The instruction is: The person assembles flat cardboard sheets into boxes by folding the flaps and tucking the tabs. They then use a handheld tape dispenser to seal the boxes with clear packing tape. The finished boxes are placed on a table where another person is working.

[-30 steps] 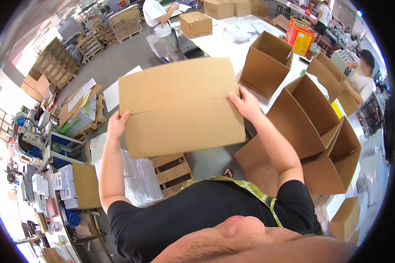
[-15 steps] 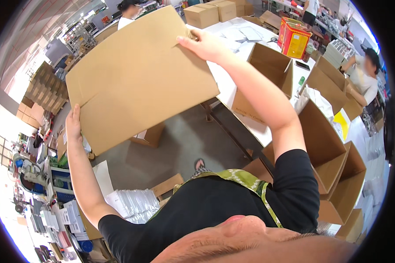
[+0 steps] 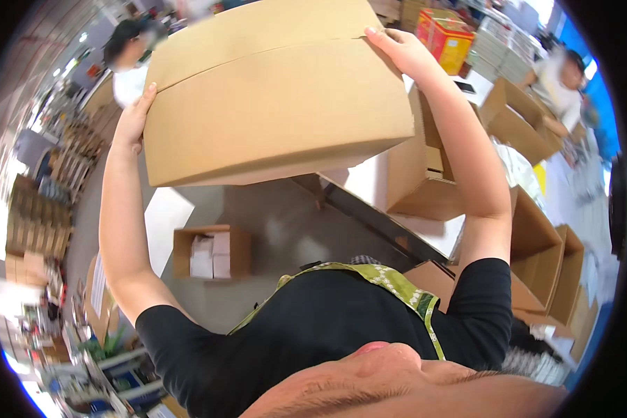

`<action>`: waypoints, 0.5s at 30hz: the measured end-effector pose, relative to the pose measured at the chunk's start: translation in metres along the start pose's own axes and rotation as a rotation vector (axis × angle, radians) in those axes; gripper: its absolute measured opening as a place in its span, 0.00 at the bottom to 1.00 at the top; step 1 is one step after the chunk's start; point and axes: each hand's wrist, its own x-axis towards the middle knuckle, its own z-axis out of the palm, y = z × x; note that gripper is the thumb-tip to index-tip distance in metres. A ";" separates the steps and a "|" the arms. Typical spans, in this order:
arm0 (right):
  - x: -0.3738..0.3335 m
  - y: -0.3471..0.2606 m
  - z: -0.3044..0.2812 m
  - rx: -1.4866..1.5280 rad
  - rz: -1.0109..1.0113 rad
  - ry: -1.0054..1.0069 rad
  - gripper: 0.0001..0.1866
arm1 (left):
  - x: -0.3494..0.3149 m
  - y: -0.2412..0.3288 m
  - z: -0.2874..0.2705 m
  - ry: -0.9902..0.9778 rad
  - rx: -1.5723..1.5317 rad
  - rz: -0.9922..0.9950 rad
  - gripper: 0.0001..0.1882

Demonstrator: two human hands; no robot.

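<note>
L hand (image 3: pixel 136 120) & R hand (image 3: pixel 405 53) grip opp. sides of a lg. brown cardboard box (image 3: pixel 272 104), held up in front of wearer, seam (image 3: pixel 258 55) running across it. Red/yellow tin (image 3: pixel 444 42) just past R hand, w/ printed label (image 3: pixel 454 56) too small to read; blk phone (image 3: pixel 465 88) nearby. Open box (image 3: pixel 407 171) on white surface (image 3: pixel 359 184). On floor (image 3: pixel 279 223), filled box (image 3: pixel 240 255) w/ white stacks (image 3: pixel 211 256).

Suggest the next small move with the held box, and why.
I'd probably lower the cardboard box slightly, keeping it steady: the left grip and right grip hold it at opposite sides, so control looks good, and from the head view it hides part of the white table behind it.
</note>
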 end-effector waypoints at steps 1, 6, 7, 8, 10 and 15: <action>0.006 0.002 -0.001 -0.034 0.017 0.020 0.36 | 0.023 -0.006 0.004 -0.030 -0.016 0.017 0.31; 0.024 0.033 -0.021 -0.309 0.149 0.117 0.39 | 0.132 -0.034 0.043 -0.252 -0.015 0.000 0.31; 0.026 0.036 -0.018 -0.456 0.194 0.137 0.40 | 0.151 -0.042 0.046 -0.298 0.006 -0.024 0.30; 0.028 0.040 -0.012 -0.597 0.237 0.148 0.42 | 0.167 -0.049 0.048 -0.333 0.033 -0.046 0.30; 0.036 0.088 0.001 -0.385 0.243 0.062 0.43 | 0.194 -0.071 0.069 -0.337 0.097 -0.083 0.30; 0.036 0.141 -0.007 -0.028 0.195 0.021 0.37 | 0.246 -0.080 0.086 -0.444 0.174 -0.104 0.30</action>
